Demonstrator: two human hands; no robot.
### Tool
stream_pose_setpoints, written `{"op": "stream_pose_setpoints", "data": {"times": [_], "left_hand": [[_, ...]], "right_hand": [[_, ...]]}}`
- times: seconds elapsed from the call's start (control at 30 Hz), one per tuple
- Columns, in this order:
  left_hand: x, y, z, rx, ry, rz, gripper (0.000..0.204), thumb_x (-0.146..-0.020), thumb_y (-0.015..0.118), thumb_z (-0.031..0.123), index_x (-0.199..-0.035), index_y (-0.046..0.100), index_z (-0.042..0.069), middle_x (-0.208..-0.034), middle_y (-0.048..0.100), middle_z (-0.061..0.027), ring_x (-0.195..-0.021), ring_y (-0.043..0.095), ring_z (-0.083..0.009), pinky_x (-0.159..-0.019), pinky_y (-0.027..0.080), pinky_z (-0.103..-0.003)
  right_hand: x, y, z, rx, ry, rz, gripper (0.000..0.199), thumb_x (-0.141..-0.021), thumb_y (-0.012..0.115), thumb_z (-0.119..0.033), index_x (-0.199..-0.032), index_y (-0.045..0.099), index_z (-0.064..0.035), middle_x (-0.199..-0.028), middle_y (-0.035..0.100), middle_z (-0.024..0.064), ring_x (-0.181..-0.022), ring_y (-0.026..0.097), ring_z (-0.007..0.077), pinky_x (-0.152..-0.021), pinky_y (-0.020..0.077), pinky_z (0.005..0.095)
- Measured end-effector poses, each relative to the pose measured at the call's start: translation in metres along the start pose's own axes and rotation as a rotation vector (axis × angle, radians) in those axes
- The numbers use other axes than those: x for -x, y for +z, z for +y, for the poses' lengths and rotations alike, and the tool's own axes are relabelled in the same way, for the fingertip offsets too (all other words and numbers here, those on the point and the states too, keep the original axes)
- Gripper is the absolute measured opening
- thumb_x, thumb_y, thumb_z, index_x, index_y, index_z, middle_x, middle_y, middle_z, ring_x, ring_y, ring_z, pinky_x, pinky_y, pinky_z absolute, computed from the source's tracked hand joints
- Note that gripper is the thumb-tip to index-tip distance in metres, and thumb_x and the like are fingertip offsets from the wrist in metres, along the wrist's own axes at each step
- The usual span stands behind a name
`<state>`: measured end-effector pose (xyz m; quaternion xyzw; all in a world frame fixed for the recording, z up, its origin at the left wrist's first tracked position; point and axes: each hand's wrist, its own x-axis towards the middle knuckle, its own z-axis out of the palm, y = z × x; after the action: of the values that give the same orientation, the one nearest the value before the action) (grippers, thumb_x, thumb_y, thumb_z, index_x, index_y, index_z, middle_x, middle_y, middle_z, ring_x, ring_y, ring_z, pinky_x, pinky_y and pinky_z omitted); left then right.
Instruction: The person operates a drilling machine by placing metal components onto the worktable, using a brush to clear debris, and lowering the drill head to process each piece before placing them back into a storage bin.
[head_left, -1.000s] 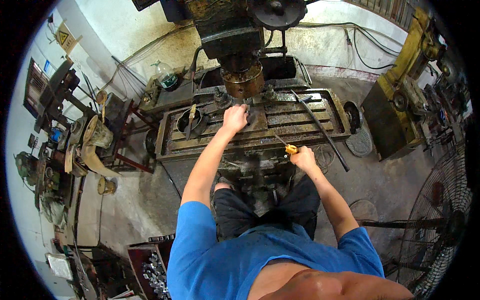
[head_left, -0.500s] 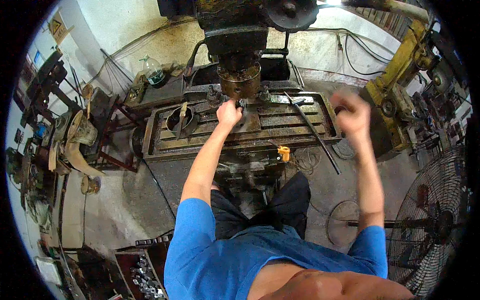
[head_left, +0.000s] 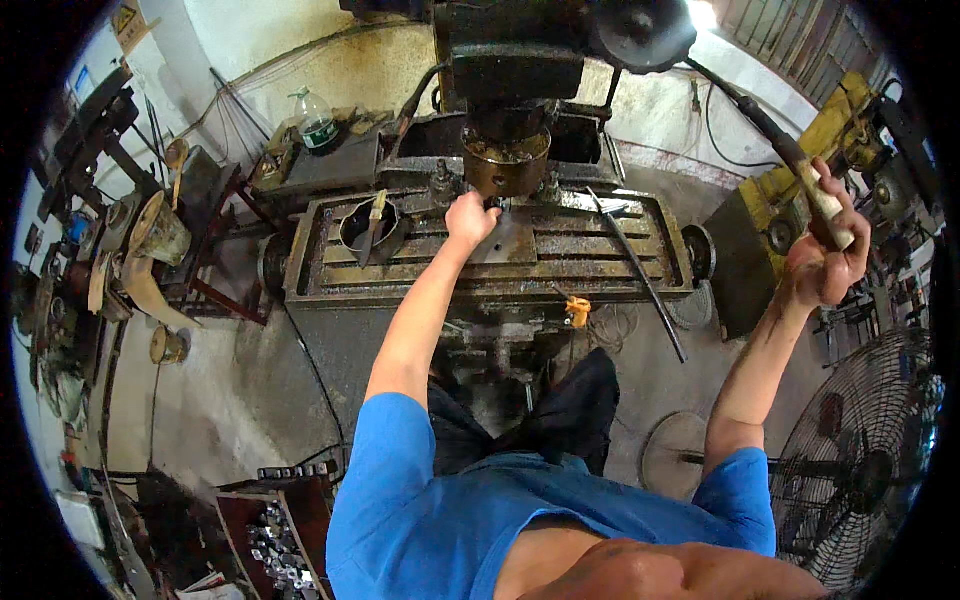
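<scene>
My left hand (head_left: 470,220) is closed below the round brown metal spindle head (head_left: 505,165) of a milling machine, over the slotted worktable (head_left: 590,268). Whatever its fingers hold is hidden. At the right, my raised right hand (head_left: 832,265) has its fingers curled around the worn grip of a long lever handle (head_left: 815,190), which slants down from the machine's upper part. Left of my left hand stands a dark open can (head_left: 392,240) with a brush (head_left: 376,215) across it. A long metal bar (head_left: 640,275) lies over the table's right side, its near end jutting past the edge.
A yellow-orange object (head_left: 578,312) hangs at the table's front edge. A standing fan (head_left: 870,465) is at the right, beside a yellow machine (head_left: 745,255). At the far left are a clear plastic bottle (head_left: 317,120) and a bucket (head_left: 163,230). A box of metal pieces (head_left: 280,550) sits lower left.
My right hand has moved outward to the right from beside the table's end and is now on the lever, which has swung down. My left hand stays under the spindle head. The view has shifted slightly.
</scene>
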<state>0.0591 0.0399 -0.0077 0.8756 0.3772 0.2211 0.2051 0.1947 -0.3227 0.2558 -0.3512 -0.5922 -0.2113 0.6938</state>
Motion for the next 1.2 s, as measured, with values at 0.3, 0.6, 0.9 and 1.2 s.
{"op": "stream_pose_setpoints", "data": {"times": [0.3, 0.6, 0.9, 1.2], "left_hand": [[0.003, -0.004, -0.006, 0.001, -0.024, 0.056, 0.035, -0.062, 0.072, 0.031, -0.069, 0.062, -0.001, -0.073, 0.061, -0.0194, -0.073, 0.06, -0.0339, -0.064, 0.049, -0.042], [0.003, 0.0, 0.001, -0.005, 0.005, 0.129, 0.036, -0.062, 0.072, 0.032, -0.068, 0.061, -0.002, -0.074, 0.062, -0.0184, -0.074, 0.06, -0.034, -0.065, 0.049, -0.041], [0.0, 0.003, 0.006, -0.006, 0.026, 0.074, 0.035, -0.064, 0.072, 0.032, -0.066, 0.061, -0.001, -0.071, 0.061, -0.0197, -0.071, 0.06, -0.0348, -0.063, 0.048, -0.042], [-0.001, -0.001, 0.006, -0.038, -0.043, -0.009, 0.037, -0.063, 0.073, 0.033, -0.07, 0.062, -0.001, -0.076, 0.062, -0.0193, -0.075, 0.061, -0.034, -0.064, 0.048, -0.042]], "right_hand": [[0.002, 0.001, 0.012, 0.1, -0.029, -0.036, 0.03, -0.078, 0.051, -0.029, -0.065, 0.038, -0.005, -0.084, 0.055, 0.019, -0.099, 0.051, 0.0435, -0.094, 0.026, 0.0618], [0.008, 0.007, 0.005, 0.071, 0.02, 0.064, 0.007, -0.071, 0.043, -0.003, -0.066, 0.039, -0.004, -0.081, 0.054, 0.0178, -0.099, 0.052, 0.0402, -0.094, 0.0284, 0.0605], [-0.01, -0.003, -0.012, 0.231, 0.058, -0.015, 0.01, -0.073, 0.046, -0.01, -0.067, 0.041, -0.0041, -0.085, 0.055, 0.0179, -0.101, 0.051, 0.0412, -0.094, 0.0301, 0.0549], [0.037, 0.009, 0.005, 0.183, 0.041, 0.131, 0.012, -0.063, 0.049, -0.01, -0.062, 0.037, -0.0059, -0.081, 0.054, 0.0156, -0.1, 0.051, 0.0412, -0.095, 0.0268, 0.0566]]}}
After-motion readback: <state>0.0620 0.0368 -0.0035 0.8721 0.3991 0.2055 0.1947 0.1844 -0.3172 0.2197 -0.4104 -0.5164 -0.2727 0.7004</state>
